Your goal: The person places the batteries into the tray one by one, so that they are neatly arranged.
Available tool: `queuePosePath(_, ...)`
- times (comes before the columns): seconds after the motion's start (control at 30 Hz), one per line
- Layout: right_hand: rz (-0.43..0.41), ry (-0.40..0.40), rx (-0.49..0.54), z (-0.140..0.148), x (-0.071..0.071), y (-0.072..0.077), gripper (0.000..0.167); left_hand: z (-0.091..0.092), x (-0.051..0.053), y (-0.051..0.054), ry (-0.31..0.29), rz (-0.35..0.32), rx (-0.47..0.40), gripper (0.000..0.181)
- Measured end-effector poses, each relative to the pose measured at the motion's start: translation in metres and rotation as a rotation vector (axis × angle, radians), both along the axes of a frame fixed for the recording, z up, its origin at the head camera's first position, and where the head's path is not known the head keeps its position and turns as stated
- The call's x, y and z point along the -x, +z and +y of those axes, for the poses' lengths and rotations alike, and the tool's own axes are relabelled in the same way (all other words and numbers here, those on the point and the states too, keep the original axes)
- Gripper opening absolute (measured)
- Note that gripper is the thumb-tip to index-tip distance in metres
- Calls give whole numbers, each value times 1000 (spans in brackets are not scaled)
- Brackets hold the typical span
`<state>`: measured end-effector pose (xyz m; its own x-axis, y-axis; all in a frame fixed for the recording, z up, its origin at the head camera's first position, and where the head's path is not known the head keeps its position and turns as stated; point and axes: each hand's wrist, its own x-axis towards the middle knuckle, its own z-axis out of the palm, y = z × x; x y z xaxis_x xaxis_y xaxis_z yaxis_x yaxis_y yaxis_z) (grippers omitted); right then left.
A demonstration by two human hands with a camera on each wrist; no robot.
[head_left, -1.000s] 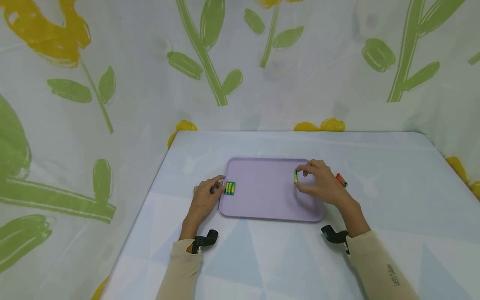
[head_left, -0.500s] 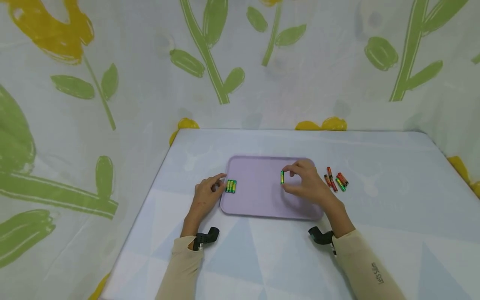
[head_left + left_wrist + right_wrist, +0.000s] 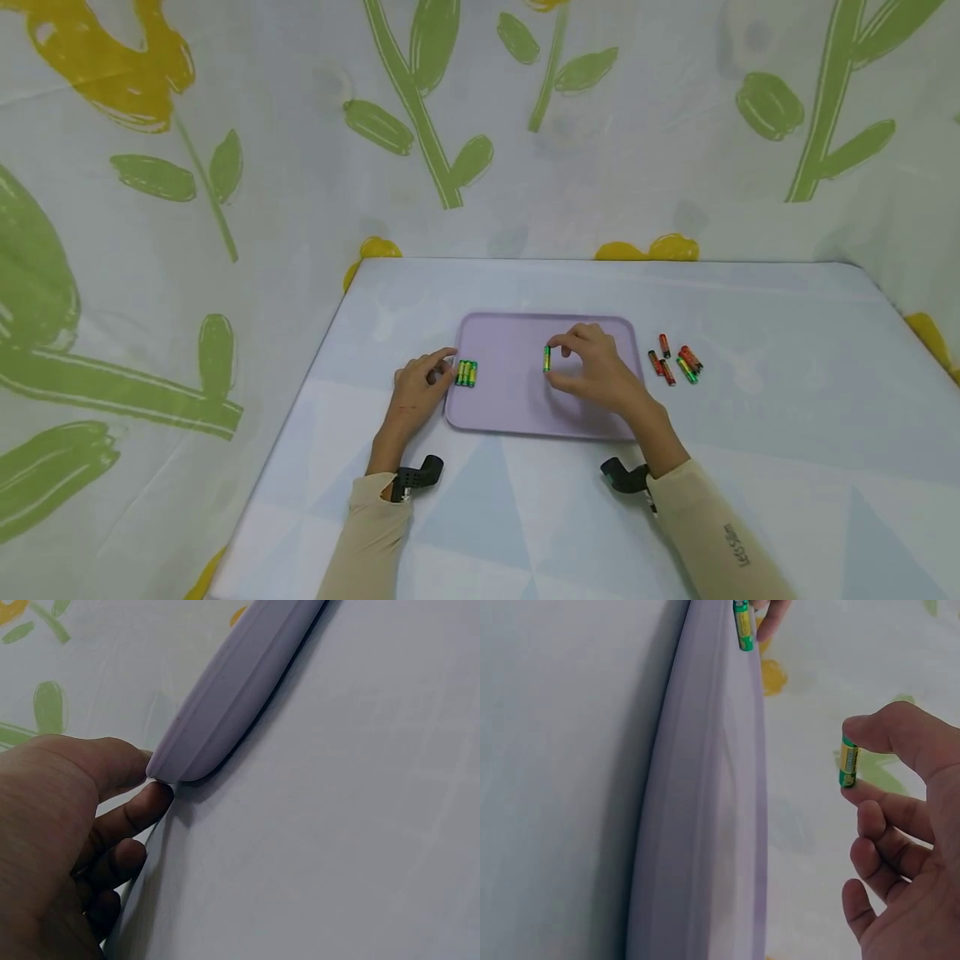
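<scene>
A green and yellow battery [image 3: 547, 359] is pinched end to end between the thumb and index finger of my right hand [image 3: 597, 371], above the lilac tray [image 3: 517, 412]. In the right wrist view the held battery [image 3: 848, 761] stands nearly upright, the other fingers curled below it. A row of green and yellow batteries [image 3: 466, 373] lies side by side at the tray's left edge. Beside them, my left hand [image 3: 418, 390] grips the tray's left rim. The left wrist view has thumb and index finger of that hand [image 3: 82, 802] meeting at the tray's edge [image 3: 225, 690].
Right of the tray, several red batteries [image 3: 667, 372] and a green one [image 3: 686, 369] lie loose on the pale, triangle-patterned table [image 3: 780, 433]. A flower-printed cloth [image 3: 637, 167] rises behind the table and along its left side.
My right hand has carried the battery leftward over the tray, uncovering the loose batteries on the right. The left hand keeps its place at the rim.
</scene>
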<state>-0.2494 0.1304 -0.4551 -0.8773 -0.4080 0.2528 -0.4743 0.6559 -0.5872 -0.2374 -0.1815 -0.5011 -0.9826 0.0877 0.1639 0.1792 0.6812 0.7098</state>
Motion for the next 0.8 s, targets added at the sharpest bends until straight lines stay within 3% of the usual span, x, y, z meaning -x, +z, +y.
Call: queuePosePath(0.8,19,68,-21,-52,-3,-2,35,0,1,-3,-7,17,-10,35)
